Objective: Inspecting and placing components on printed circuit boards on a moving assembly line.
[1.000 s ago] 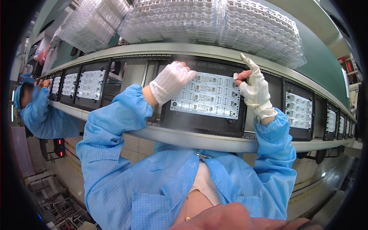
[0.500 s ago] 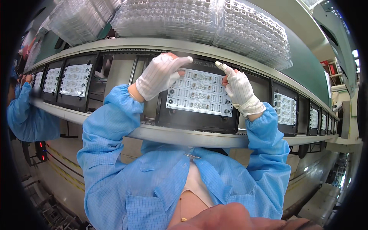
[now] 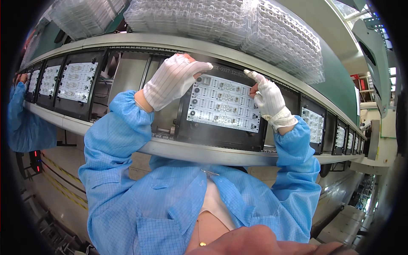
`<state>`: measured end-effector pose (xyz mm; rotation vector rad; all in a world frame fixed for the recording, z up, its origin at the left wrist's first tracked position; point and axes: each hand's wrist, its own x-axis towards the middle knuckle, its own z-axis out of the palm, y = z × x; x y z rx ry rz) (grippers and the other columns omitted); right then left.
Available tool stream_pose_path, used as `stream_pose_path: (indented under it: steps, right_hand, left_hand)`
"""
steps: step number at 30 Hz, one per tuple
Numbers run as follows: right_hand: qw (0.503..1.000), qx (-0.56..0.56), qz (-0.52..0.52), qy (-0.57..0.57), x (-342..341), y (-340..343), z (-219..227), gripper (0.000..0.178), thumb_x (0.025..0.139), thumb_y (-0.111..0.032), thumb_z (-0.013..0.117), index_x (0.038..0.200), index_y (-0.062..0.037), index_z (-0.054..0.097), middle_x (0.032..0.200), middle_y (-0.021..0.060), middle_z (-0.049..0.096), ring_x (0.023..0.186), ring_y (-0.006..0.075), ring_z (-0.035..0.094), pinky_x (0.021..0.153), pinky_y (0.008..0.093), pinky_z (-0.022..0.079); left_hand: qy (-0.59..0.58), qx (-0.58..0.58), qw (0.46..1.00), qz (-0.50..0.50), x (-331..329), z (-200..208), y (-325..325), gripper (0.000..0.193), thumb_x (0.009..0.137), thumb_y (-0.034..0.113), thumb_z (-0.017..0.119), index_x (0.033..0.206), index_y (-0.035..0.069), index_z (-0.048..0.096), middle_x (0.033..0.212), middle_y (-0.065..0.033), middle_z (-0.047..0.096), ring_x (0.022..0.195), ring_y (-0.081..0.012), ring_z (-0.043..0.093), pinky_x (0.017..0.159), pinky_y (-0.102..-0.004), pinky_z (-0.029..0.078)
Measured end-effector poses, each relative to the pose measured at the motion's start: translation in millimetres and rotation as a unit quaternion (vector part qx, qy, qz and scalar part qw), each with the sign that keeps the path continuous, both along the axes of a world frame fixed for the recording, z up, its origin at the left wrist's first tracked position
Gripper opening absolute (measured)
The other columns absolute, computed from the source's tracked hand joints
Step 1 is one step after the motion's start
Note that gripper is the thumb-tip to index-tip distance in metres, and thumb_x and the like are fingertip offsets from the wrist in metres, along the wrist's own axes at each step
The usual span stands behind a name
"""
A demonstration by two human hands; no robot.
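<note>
Both my hands wear white striped gloves with some bare fingertips. My left hand [image 3: 169, 83] hovers at the upper left corner of a white circuit board panel [image 3: 225, 102], index finger stretched to the right and thumb apart below it. At the panel's upper right edge is my right hand [image 3: 271, 101], its index finger pointing up and left, a bare fingertip near the edge. Nothing shows between the fingers of either hand; whether they touch the panel I cannot tell. Rows of small components cover the panel, which lies in a black carrier [image 3: 216, 138] on the conveyor.
More panels in black carriers stand along the conveyor, on the left [image 3: 77, 83] and the right [image 3: 312, 124]. Behind the conveyor rail [image 3: 140, 40] rise stacks of clear plastic trays [image 3: 187, 21]. A co-worker's blue sleeve [image 3: 32, 121] is at the far left.
The view has shifted slightly, and the carriers at both sides appear further left. Both hands stay by the panel's upper corners, with little change in their fingers.
</note>
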<state>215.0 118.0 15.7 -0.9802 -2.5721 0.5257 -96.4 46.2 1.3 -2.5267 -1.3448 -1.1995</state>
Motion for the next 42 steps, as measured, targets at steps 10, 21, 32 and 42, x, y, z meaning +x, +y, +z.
stream_pose_path:
  steps: [10, 21, 32, 42]
  right_hand:
    - [0.987, 0.158, 0.018, 0.023, 10, -30, 4, 0.055, 0.073, 0.01, 0.056, 0.125, -0.0066, 0.063, 0.084, 0.0064, 0.065, 0.078, 0.0246, 0.062, 0.077, 0.0368, 0.049]
    - [0.99, 0.127, 0.0, -0.061, 46, -3, 63, 0.055, 0.078, 0.002, 0.067, 0.13, -0.0116, 0.061, 0.084, 0.0084, 0.065, 0.08, 0.029, 0.061, 0.075, 0.04, 0.047]
    - [0.922, 0.232, -0.299, -0.085, 148, 193, 76, 0.053, 0.085, -0.001, 0.054, 0.136, -0.0137, 0.057, 0.094, 0.0088, 0.073, 0.092, 0.0265, 0.068, 0.086, 0.0405, 0.054]
    - [0.908, 0.2, -0.31, -0.198, 177, 232, 75, 0.049, 0.086, -0.011, 0.059, 0.136, -0.0168, 0.06, 0.098, 0.0149, 0.069, 0.091, 0.033, 0.067, 0.084, 0.0427, 0.053]
  left_hand:
    - [-0.039, 0.02, 0.994, 0.104, -15, 60, 26, 0.024, 0.086, 0.004, 0.065, 0.109, 0.01, 0.069, 0.091, -0.0114, 0.07, 0.084, -0.0302, 0.066, 0.078, -0.0397, 0.053]
    - [0.151, 0.028, 0.973, 0.174, -53, 73, 219, 0.027, 0.091, 0.001, 0.054, 0.113, 0.01, 0.066, 0.096, -0.0168, 0.07, 0.092, -0.034, 0.068, 0.084, -0.0437, 0.054]
    - [0.086, -0.097, 0.968, 0.213, -76, 113, 198, 0.038, 0.089, -0.002, 0.063, 0.125, 0.012, 0.066, 0.09, -0.0086, 0.073, 0.082, -0.0201, 0.07, 0.075, -0.0309, 0.059]
    - [0.005, -0.113, 0.993, -0.025, 21, 94, 45, 0.043, 0.079, -0.007, 0.065, 0.119, 0.01, 0.068, 0.082, -0.0082, 0.069, 0.077, -0.0234, 0.068, 0.074, -0.0347, 0.057]
